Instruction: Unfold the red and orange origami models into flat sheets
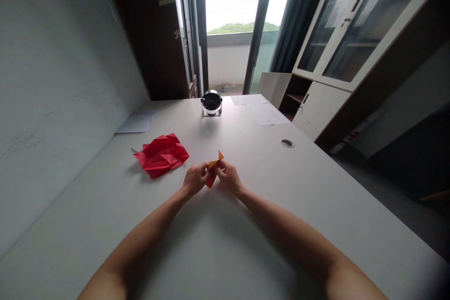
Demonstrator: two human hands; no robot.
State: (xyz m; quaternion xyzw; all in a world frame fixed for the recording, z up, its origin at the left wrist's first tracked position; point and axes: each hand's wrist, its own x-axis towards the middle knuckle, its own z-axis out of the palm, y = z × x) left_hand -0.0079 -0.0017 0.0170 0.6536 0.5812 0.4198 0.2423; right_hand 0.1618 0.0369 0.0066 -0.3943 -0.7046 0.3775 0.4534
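Between my two hands is a small piece of folded paper (pixel 213 165), orange on top with a red part hanging below. My left hand (pixel 196 179) pinches its left side, fingers closed. On the right side my right hand (pixel 228 176) grips the same paper, also closed. An orange point sticks up above the fingertips, and parts of the folds are hidden behind the fingers. To the left of my hands a larger creased sheet of red paper (pixel 162 154) lies on the white table (pixel 260 225), its folds standing up unevenly.
A round dark device on a metal stand (pixel 211 103) is at the table's far end. White paper sheets (pixel 269 115) lie at the far right, and more papers (pixel 136 122) sit by the left wall. A cable hole (pixel 287 143) is near the right edge.
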